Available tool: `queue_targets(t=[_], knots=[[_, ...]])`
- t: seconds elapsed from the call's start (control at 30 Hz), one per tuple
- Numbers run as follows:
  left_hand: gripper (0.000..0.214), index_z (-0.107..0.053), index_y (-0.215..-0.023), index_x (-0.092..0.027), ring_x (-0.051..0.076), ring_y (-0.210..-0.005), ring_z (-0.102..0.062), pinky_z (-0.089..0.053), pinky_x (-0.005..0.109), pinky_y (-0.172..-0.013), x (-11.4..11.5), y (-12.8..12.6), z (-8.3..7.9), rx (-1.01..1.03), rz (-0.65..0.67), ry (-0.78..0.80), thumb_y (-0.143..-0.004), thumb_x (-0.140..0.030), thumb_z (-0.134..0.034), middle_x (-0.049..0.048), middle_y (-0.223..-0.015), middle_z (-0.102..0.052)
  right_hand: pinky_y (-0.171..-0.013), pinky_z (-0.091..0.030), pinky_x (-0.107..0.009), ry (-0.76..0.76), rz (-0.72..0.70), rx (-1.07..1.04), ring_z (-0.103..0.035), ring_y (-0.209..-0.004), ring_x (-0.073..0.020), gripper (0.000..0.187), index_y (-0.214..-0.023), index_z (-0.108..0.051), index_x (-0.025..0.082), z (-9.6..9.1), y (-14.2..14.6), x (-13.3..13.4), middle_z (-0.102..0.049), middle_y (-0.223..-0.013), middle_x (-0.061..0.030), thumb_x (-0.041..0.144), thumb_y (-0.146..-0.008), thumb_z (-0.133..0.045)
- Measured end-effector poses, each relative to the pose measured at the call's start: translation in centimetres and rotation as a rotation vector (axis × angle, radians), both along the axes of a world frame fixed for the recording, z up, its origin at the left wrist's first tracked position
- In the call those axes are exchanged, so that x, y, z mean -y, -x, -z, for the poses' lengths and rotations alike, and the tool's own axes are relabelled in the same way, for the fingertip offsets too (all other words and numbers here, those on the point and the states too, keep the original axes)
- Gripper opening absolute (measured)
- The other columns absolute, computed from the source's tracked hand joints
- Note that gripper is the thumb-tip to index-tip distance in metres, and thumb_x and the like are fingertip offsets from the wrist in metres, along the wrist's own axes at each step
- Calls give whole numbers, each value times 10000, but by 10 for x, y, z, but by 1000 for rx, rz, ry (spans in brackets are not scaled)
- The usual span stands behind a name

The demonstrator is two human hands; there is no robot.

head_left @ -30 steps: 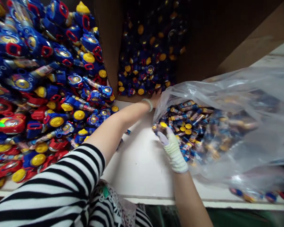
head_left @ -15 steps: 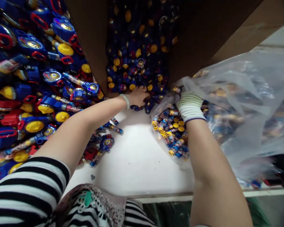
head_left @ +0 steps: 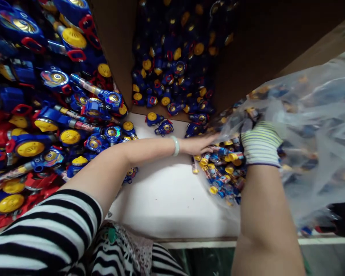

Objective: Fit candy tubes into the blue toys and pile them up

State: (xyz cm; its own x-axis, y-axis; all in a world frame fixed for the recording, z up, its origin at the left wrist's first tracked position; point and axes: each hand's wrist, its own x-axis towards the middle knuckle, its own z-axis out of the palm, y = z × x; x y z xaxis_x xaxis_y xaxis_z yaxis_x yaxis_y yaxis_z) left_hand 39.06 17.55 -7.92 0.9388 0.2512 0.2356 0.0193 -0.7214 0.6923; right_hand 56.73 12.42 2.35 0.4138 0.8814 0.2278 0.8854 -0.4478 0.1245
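A white, smooth surface (head_left: 166,199) fills the head view's middle, hemmed by a brown cardboard box (head_left: 117,57) lying open on its side and spilling small blue and yellow plastic toy parts (head_left: 163,128). To the left rises a glossy heap of blue and red plastic toy launchers with yellow discs (head_left: 46,126).

The bare left hand (head_left: 199,145), a pale bangle at its wrist, lies flat and released, fingertips at the mouth of a crinkled clear plastic bag (head_left: 304,126). The right hand (head_left: 260,143), in a striped knit glove, is pushed into that bag among small cylindrical tubes with yellow caps (head_left: 221,172); whether its grip is clenched on any I cannot tell.

The step in hand looks like drawing tubes out of the bag. The next move calls for holding the slack film open.
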Motion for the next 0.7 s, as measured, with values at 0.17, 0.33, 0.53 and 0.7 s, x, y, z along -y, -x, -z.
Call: queue_targets(t=[0.17,0.33,0.53,0.7], knots=[[637,-291,-1520,-137,255,-1493,-233,-199,411,-1236,-59,-2,-2,-126,-73,-161,-935,-304,-478,124,-1607,-248,-1016,-311,-481,-91,205,-108,-420,-1344,-347,645,-1497,-339,28,9,-1,-40,-418,-1456,-326,436,-1004,-252],[649,-371,-1485,-127,293,-1489,-214,-194,501,-1203,-78,6,-7,-261,-61,-357,-854,-161,-517,153,-1592,-273,-967,-371,-442,27,149,-162,-523,-1246,-342,601,-1380,-467,-33,-10,25,-45,-528,-1337,-328,394,-1016,-252],[487,-601,-1280,-124,312,-1425,-296,-205,501,-1180,-78,24,-31,-268,-122,-478,-809,-85,-484,136,-1465,-462,-919,-430,-492,-16,33,-106,-588,-1089,-349,504,-1186,-587,10,-8,58,10,-627,-1153,-269,408,-989,-351],[384,-658,-1164,-49,364,-1220,-490,-401,472,-1021,-75,48,-36,-385,-406,-458,-872,-242,-501,226,-1208,-611,-905,-477,-434,-11,-200,-399,-618,-1018,-309,451,-1285,-548,112,16,76,47,-665,-1158,-171,396,-957,-426]])
